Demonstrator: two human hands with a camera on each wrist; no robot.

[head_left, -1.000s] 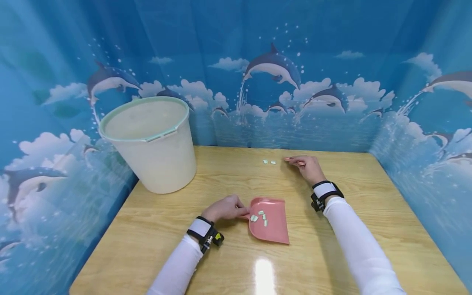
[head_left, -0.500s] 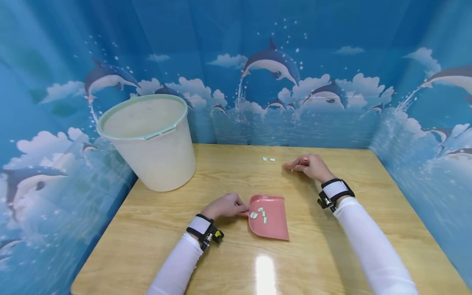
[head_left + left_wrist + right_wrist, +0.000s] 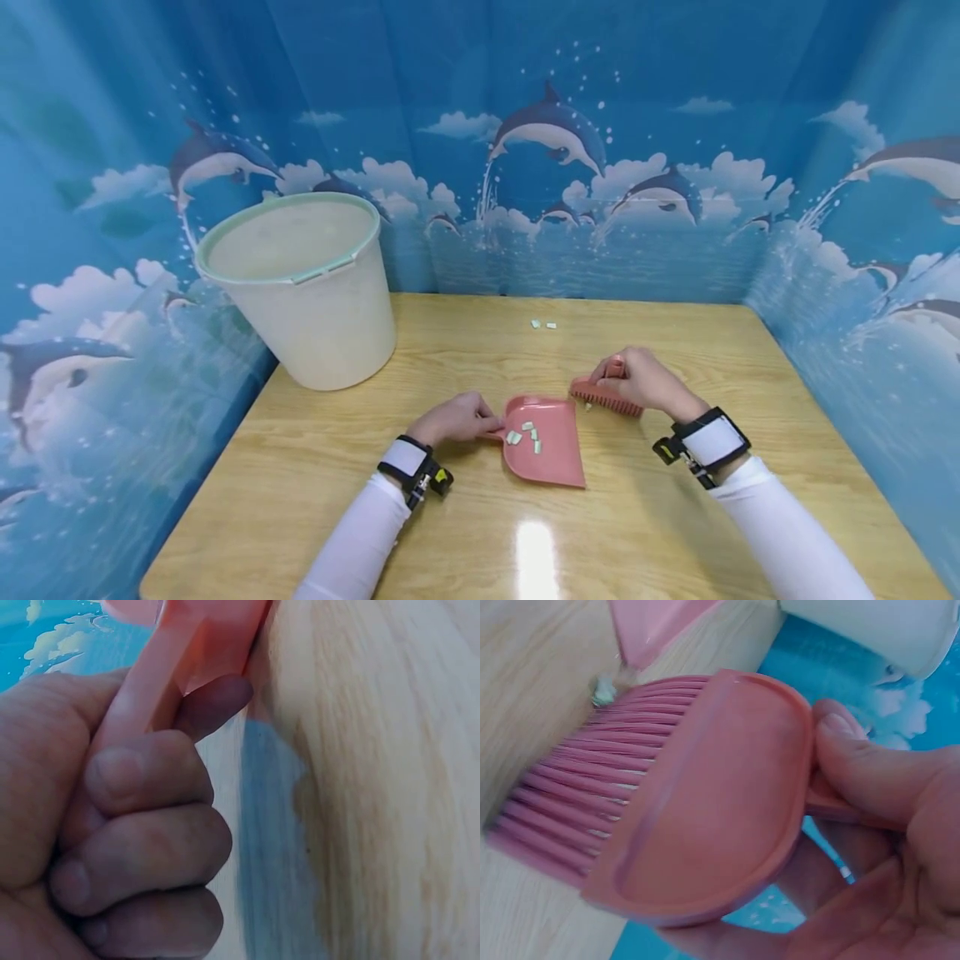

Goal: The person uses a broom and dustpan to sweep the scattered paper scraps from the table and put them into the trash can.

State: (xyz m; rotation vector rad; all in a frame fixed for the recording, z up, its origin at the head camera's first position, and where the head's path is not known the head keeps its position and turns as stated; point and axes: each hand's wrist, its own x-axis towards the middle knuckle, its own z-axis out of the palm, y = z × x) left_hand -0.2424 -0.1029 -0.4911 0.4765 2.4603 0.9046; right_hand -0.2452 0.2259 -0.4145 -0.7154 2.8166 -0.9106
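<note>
Over my feed I judged the sweeping partly done: several small pale-green scraps (image 3: pixel 537 447) lay in the pink plastic dustpan (image 3: pixel 561 462), gripped by its handle in the left hand (image 3: pixel 453 419); one loose scrap (image 3: pixel 588 407) lay by the pink bristled brush (image 3: pixel 712 802) held in the right hand (image 3: pixel 647 382); two far scraps (image 3: pixel 551 326) remained on the wood-grained bench (image 3: pixel 450 533), beyond both hands.

Left wrist view: dustpan (image 3: pixel 225 637) cut off at top; right wrist view: bucket (image 3: pixel 877 626) cropped.

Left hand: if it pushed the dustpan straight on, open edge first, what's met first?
Probably the loose scrap by the brush, just off the dustpan, or the brush itself; depth leaves the order unclear.
</note>
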